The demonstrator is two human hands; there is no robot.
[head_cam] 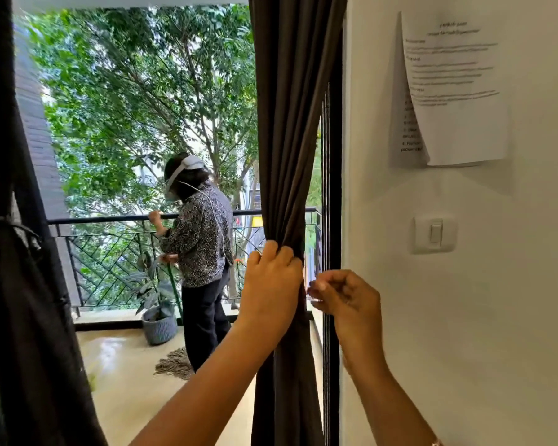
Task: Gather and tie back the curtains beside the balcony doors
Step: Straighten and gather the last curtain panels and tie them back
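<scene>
Curtain point(290, 123) bunched in left hand point(271, 284); woven pot point(159, 328) holds a plant point(152, 281).

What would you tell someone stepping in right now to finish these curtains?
Left hand: grips the right curtain, bunched into a narrow bundle beside the door frame.
Right hand: beside the bundle with fingers curled, perhaps pinching something small; too unclear to tell what.
Done: the left curtain is already gathered, with a tie around it.
Left to do: no tie shows around the right curtain yet, so secure it, then let go.
</scene>
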